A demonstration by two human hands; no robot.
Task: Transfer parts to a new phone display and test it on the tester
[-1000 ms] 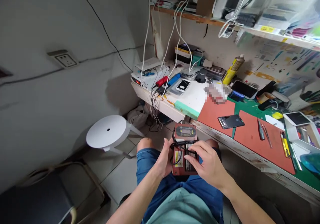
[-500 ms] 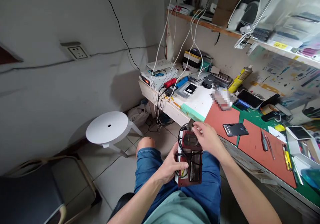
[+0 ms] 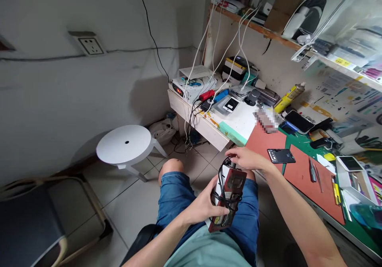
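A dark red and white box-shaped device (image 3: 228, 207) is held above my lap, tilted so its white side and dark red face both show. Its exact kind I cannot make out. Black cord (image 3: 222, 193) is wound around it in several loops. My left hand (image 3: 205, 207) grips the lower left side, the thumb lying across the dark red face. At the top end, my right hand (image 3: 244, 158) has its fingers bent around a dark part of the cord; the fingertips are partly hidden.
A workbench on the right bears a red mat (image 3: 310, 179), an opened phone (image 3: 281, 156), a screwdriver (image 3: 312, 169) and tweezers (image 3: 318, 175). A white power unit (image 3: 193, 88) stands at its far corner. Left are a white stool (image 3: 123, 147) and a dark chair (image 3: 26, 223).
The device has turned and tilted, showing more of its white side. My right hand has moved slightly up along its top end. The whole view has shifted a little.
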